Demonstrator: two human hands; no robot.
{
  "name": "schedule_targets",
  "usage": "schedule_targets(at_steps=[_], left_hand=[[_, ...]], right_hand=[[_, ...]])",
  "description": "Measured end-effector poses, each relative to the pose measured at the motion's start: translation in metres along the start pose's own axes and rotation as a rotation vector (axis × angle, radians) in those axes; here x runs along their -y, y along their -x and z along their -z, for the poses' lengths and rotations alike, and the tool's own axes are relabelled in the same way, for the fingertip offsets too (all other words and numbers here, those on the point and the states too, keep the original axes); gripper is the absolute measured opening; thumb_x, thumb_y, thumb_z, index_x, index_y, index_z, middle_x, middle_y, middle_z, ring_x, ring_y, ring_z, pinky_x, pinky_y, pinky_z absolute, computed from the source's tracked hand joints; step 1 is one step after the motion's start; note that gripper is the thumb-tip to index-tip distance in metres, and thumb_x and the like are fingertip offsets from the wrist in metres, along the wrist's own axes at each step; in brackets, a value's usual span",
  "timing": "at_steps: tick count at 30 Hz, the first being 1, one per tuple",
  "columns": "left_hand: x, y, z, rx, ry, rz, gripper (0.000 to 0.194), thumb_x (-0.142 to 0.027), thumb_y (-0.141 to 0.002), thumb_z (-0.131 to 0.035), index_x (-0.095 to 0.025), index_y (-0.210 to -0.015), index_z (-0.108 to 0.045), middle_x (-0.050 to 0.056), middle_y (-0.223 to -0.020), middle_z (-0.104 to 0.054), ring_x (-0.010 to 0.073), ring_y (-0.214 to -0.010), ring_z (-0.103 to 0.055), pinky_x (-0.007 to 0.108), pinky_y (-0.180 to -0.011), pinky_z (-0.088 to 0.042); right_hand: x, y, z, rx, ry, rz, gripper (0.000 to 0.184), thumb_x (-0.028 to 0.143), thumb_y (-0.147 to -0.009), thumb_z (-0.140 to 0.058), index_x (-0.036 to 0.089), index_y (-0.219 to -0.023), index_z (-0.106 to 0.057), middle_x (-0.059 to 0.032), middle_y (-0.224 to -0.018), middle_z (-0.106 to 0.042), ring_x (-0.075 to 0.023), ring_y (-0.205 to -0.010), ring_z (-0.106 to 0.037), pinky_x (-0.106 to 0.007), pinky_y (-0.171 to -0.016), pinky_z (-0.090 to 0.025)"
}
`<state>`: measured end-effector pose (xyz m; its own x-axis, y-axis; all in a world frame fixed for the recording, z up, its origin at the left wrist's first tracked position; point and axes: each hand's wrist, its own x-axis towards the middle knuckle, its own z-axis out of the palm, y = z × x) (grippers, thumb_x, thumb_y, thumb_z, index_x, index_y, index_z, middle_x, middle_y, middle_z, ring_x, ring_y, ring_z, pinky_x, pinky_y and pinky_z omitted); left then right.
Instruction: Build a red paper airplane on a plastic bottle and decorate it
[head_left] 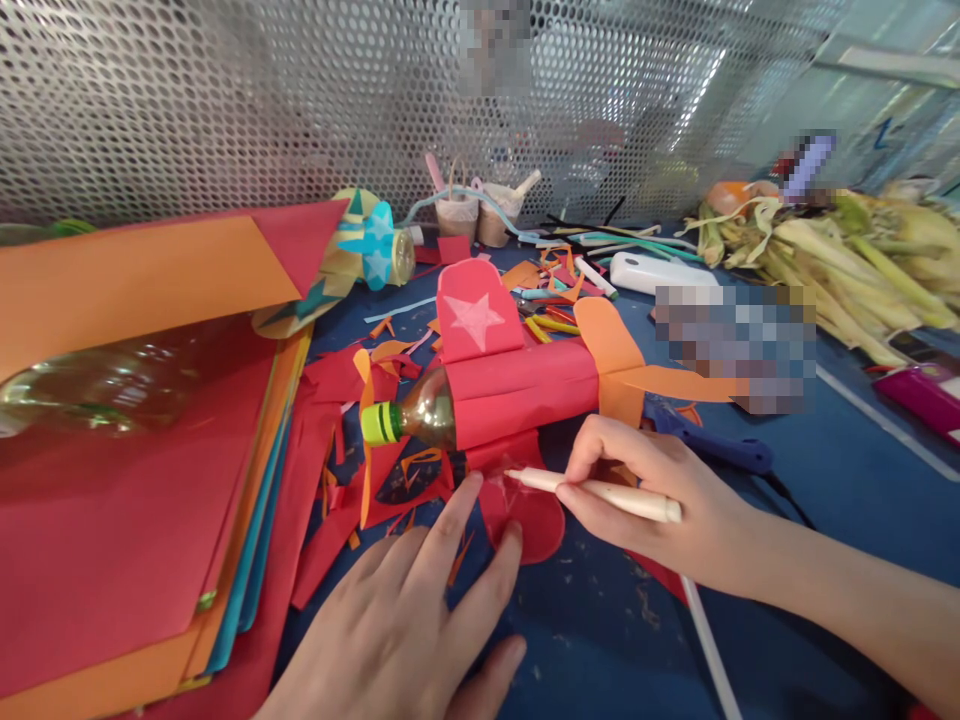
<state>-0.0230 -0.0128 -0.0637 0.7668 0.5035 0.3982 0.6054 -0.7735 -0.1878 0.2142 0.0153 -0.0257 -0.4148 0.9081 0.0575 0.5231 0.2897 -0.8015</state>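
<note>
A toy plane made from a plastic bottle [427, 408] with a green cap lies on the blue table [825, 460]. The bottle is wrapped in red paper [525, 392], with a far red wing bearing a pale star [474, 318] and an orange tail [615, 352]. My right hand [660, 500] is closed round a cream pen [600, 490], whose tip touches the near red wing [525, 515]. Beside it, my left hand [420, 620] lies flat with its fingers spread, and the fingertips press on the wing's edge.
A stack of red, orange and blue paper sheets [135, 520] fills the left. Paper scraps [352, 480] litter the middle. Behind stand a star-decorated bottle [371, 250], two small cups [480, 215] and a white device [660, 272]. Corn husks [847, 260] lie far right, with a perforated metal wall [225, 100] behind.
</note>
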Motion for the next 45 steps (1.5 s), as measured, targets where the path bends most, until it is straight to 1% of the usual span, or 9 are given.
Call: schedule_targets(at_steps=[5,8,14,18,23,28,37,41,45], left_hand=[[0.0001,0.0012,0.0030,0.014,0.010,-0.003,0.036,-0.030,-0.091,-0.041,-0.018,-0.120,-0.059,0.022,-0.122,-0.062,0.0273,-0.085,-0.070,0.040,-0.063,-0.060],[-0.0005,-0.0019,0.0041,0.000,0.013,0.001,0.035,-0.030,-0.091,-0.041,-0.018,-0.119,-0.060,0.022,-0.122,-0.061,0.0271,-0.084,-0.070,0.040,-0.062,-0.059],[-0.0005,-0.0020,0.0028,0.006,0.004,0.003,0.036,-0.031,-0.091,-0.041,-0.019,-0.119,-0.059,0.022,-0.122,-0.061,0.0279,-0.085,-0.070,0.040,-0.063,-0.059],[-0.0002,0.0002,0.0011,0.017,0.009,0.004,0.037,-0.034,-0.091,-0.042,-0.020,-0.121,-0.058,0.021,-0.125,-0.059,0.0274,-0.086,-0.070,0.040,-0.064,-0.059],[-0.0011,0.0019,0.0011,0.014,-0.004,-0.002,0.038,-0.033,-0.092,-0.040,-0.019,-0.122,-0.058,0.021,-0.123,-0.061,0.0265,-0.087,-0.070,0.038,-0.064,-0.059],[-0.0010,-0.0006,0.0024,0.019,-0.004,-0.002,0.037,-0.032,-0.092,-0.039,-0.019,-0.120,-0.060,0.021,-0.124,-0.061,0.0264,-0.085,-0.070,0.038,-0.064,-0.059],[-0.0002,-0.0007,0.0025,0.015,0.005,-0.005,0.038,-0.033,-0.092,-0.041,-0.019,-0.123,-0.058,0.021,-0.125,-0.060,0.0271,-0.089,-0.070,0.039,-0.065,-0.060],[-0.0006,-0.0004,0.0016,0.024,0.007,-0.004,0.039,-0.034,-0.092,-0.041,-0.018,-0.123,-0.058,0.022,-0.125,-0.059,0.0279,-0.088,-0.070,0.040,-0.064,-0.059],[-0.0013,0.0024,-0.0002,0.005,0.006,0.009,0.039,-0.034,-0.091,-0.042,-0.019,-0.123,-0.057,0.020,-0.126,-0.059,0.0265,-0.088,-0.069,0.038,-0.066,-0.059]], right_hand=[[0.0008,0.0008,0.0004,0.020,-0.006,-0.006,0.016,0.022,-0.087,-0.055,0.020,-0.076,-0.044,0.0090,-0.058,-0.042,-0.0049,-0.044,-0.037,-0.017,-0.040,-0.028],[0.0008,0.0007,0.0004,0.024,-0.007,-0.013,0.016,0.023,-0.088,-0.055,0.021,-0.076,-0.044,0.0087,-0.058,-0.043,-0.0052,-0.044,-0.038,-0.018,-0.040,-0.029],[0.0002,0.0000,0.0003,0.004,0.005,-0.003,0.016,0.022,-0.088,-0.053,0.021,-0.076,-0.043,0.0093,-0.057,-0.041,-0.0049,-0.043,-0.036,-0.018,-0.039,-0.028],[-0.0003,0.0006,0.0000,0.032,-0.008,-0.004,0.016,0.023,-0.088,-0.054,0.020,-0.076,-0.044,0.0098,-0.056,-0.040,-0.0048,-0.043,-0.036,-0.017,-0.039,-0.028],[0.0005,0.0016,0.0005,0.011,0.004,-0.036,0.016,0.024,-0.088,-0.054,0.021,-0.077,-0.044,0.0089,-0.056,-0.043,-0.0054,-0.044,-0.039,-0.017,-0.041,-0.030],[0.0006,-0.0003,0.0003,0.013,0.018,-0.048,0.016,0.025,-0.088,-0.054,0.021,-0.076,-0.044,0.0089,-0.056,-0.043,-0.0056,-0.043,-0.038,-0.017,-0.040,-0.029],[-0.0013,-0.0004,0.0007,-0.010,0.040,-0.026,0.016,0.026,-0.088,-0.054,0.021,-0.077,-0.044,0.0082,-0.057,-0.045,-0.0056,-0.044,-0.040,-0.017,-0.041,-0.031],[-0.0015,0.0003,0.0005,-0.029,0.056,-0.002,0.017,0.025,-0.088,-0.054,0.021,-0.075,-0.043,0.0096,-0.054,-0.041,-0.0052,-0.042,-0.037,-0.017,-0.040,-0.029],[-0.0014,-0.0001,0.0008,-0.031,0.054,0.000,0.018,0.025,-0.088,-0.054,0.021,-0.075,-0.043,0.0095,-0.054,-0.043,-0.0049,-0.042,-0.037,-0.017,-0.039,-0.028]])
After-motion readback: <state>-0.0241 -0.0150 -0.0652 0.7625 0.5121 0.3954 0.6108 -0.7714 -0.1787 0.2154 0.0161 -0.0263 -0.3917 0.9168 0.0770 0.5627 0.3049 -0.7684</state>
